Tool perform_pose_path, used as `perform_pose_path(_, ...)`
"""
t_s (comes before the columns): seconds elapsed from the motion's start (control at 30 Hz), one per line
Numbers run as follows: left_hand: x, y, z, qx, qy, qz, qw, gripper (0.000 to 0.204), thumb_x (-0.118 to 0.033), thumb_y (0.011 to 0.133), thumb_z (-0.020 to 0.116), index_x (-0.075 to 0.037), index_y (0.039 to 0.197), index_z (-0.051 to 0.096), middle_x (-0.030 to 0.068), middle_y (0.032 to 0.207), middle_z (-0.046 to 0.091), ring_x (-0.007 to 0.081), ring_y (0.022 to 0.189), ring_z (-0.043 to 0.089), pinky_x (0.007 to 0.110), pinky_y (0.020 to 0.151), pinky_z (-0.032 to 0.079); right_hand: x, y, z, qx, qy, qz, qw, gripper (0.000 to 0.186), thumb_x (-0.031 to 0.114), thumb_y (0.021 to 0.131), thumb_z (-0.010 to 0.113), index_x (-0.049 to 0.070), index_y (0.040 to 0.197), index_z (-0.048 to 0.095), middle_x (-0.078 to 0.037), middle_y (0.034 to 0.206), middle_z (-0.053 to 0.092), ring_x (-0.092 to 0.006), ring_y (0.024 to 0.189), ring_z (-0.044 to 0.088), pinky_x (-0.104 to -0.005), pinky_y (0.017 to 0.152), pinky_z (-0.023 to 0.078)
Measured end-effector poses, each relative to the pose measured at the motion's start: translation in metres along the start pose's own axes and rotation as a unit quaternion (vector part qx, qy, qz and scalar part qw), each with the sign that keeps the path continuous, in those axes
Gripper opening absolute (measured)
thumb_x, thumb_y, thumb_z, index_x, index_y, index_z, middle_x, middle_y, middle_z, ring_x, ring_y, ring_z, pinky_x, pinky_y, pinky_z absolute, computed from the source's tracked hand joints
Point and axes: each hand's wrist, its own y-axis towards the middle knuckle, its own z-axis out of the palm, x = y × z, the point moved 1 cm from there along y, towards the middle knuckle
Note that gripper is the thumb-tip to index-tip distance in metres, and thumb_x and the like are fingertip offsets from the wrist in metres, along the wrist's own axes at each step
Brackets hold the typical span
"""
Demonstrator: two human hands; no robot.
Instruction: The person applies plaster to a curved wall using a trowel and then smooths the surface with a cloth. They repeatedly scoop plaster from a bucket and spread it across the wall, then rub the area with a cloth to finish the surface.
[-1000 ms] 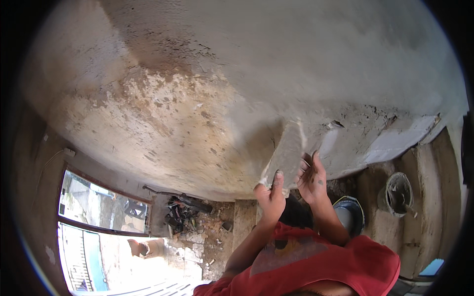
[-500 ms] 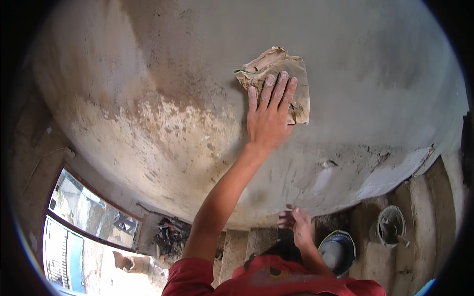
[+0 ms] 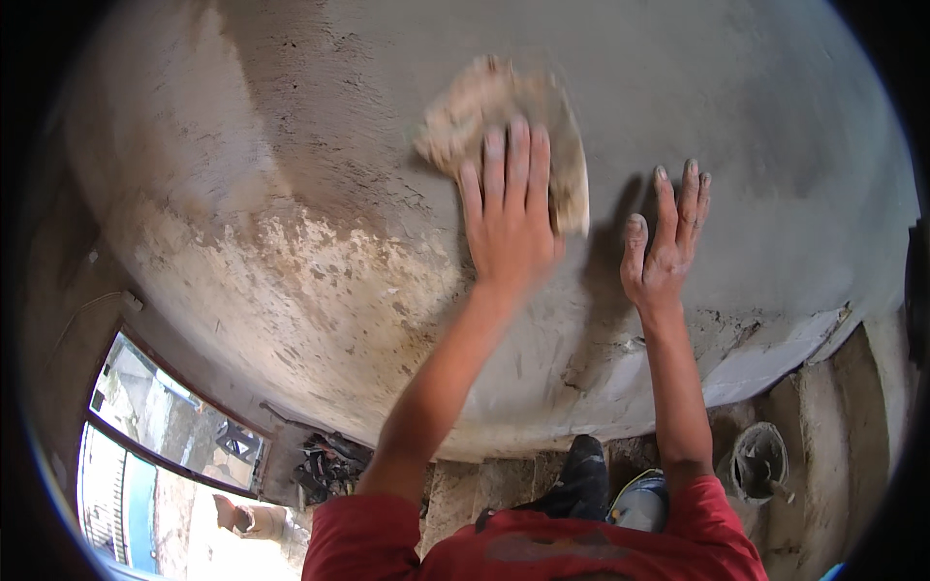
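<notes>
Now, left hand [image 3: 509,223]: fingers spread flat, pressing a crumpled paper pad [image 3: 504,126] against the plastered wall [image 3: 291,174].
Right hand [image 3: 664,242]: open, fingers together, resting on the wall just beside.
Floor: bucket [image 3: 759,461] at lower right.

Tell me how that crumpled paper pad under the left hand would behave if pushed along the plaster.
The pad looks creased and ragged, so probably floppy and light. Pressed flat by the left hand, it likely drags rather than slides on the rough wall. Its frayed edges suggest it may tear.

no packages, labels, signs, screens
</notes>
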Motion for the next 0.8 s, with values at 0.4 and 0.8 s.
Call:
perform_pose_path(0.4,0.006,-0.016,0.016,-0.053,0.019,-0.009,0.998,0.100,-0.019,0.082,0.070,0.003,0.170,0.028,0.0251,0.178,0.025,0.0460,0.166,0.017,0.066,0.131,0.012,-0.004,-0.013,0.018,0.033,-0.121,0.025,0.992,0.065,0.054,0.112,0.044,0.016,0.165,0.050,-0.009,0.175,0.041,-0.0338,0.166,0.027,-0.0543,0.135,0.005)
perform_pose_path(0.8,0.001,-0.046,0.015,-0.007,0.011,-0.043,0.999,0.093,-0.024,0.090,0.067,0.005,0.170,0.028,0.0283,0.177,0.025,0.0482,0.166,0.015,0.066,0.131,0.006,-0.008,-0.019,0.015,0.023,-0.107,0.022,0.994,0.059,0.048,0.112,0.048,0.019,0.164,0.053,-0.007,0.174,0.042,-0.0348,0.166,0.026,-0.0561,0.134,0.007)
